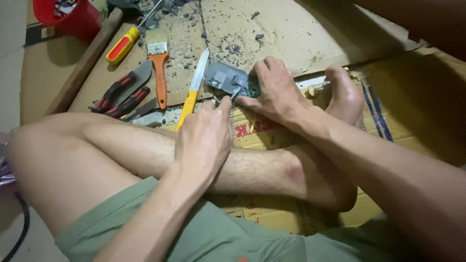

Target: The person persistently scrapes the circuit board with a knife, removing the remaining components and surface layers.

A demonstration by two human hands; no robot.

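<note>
Two hands meet over a small grey device with a green circuit board (232,81), which lies on the cardboard (301,34) just past the person's crossed legs. The right hand (276,92) lies flat, fingers spread over the board's right end, pressing it down. The left hand (204,138) has its fingers closed around a thin metal tool (234,93), the tip of which touches the board's near edge; what kind of tool it is cannot be made out. Judging by how things lie, the grey cover is partly lifted or off, since the green board shows bare beneath the right fingers, but the board still sits against the grey part, so separating them looks unfinished. Grey crumbs and dust are scattered on the cardboard beyond the board. Just left of the board lies a knife (195,87) with a yellow handle, blade pointing away. Further left of the board is a brush (159,68) with an orange handle, then red-handled pliers (119,94), and beyond them a red-and-yellow screwdriver (127,42). A bare foot (345,94) rests right of the board, and a red bucket (73,17) stands far off to the left.
</note>
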